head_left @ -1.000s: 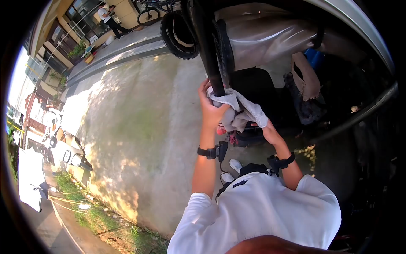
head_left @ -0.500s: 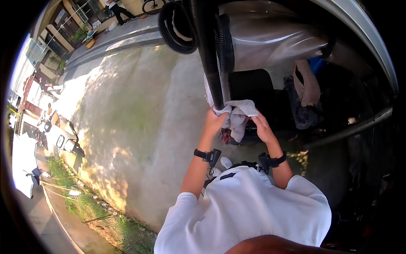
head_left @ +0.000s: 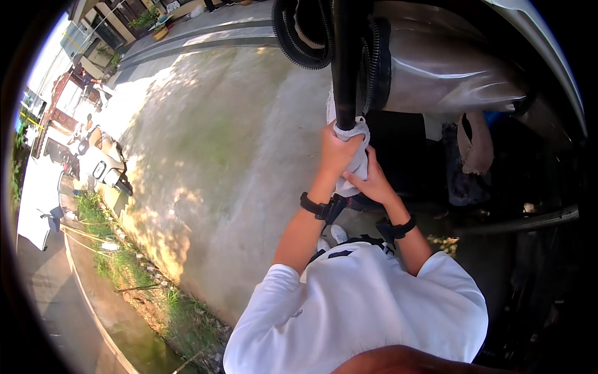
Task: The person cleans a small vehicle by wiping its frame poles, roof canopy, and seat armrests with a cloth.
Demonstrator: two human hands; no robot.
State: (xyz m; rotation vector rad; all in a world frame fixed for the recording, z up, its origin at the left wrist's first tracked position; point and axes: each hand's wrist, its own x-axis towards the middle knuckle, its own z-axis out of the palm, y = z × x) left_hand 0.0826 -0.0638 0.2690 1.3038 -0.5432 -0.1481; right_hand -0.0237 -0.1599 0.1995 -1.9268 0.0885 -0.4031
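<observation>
A light grey cloth (head_left: 354,168) is wrapped around the lower visible part of a black pole (head_left: 346,75). My left hand (head_left: 339,149) is closed around the cloth where it circles the pole. Just to the right and slightly lower, my right hand (head_left: 374,181) grips the hanging part of the same cloth, thumb pointing toward the pole. Part of the cloth also shows behind the pole, above my left hand. The lower end of the pole is hidden by the cloth and my left hand.
Rolled clear plastic sheeting (head_left: 442,68) and a coiled black zipper strip (head_left: 302,37) hang beside the pole. A beige cloth (head_left: 476,143) hangs at the right above a dark bar (head_left: 523,221). Parked scooters (head_left: 106,162) and a person (head_left: 87,80) are far left.
The view has shifted, so the pole appears farther right. My left hand now wraps the cloth around the pole more fully, and my right hand has closed on the cloth, which is more bunched.
</observation>
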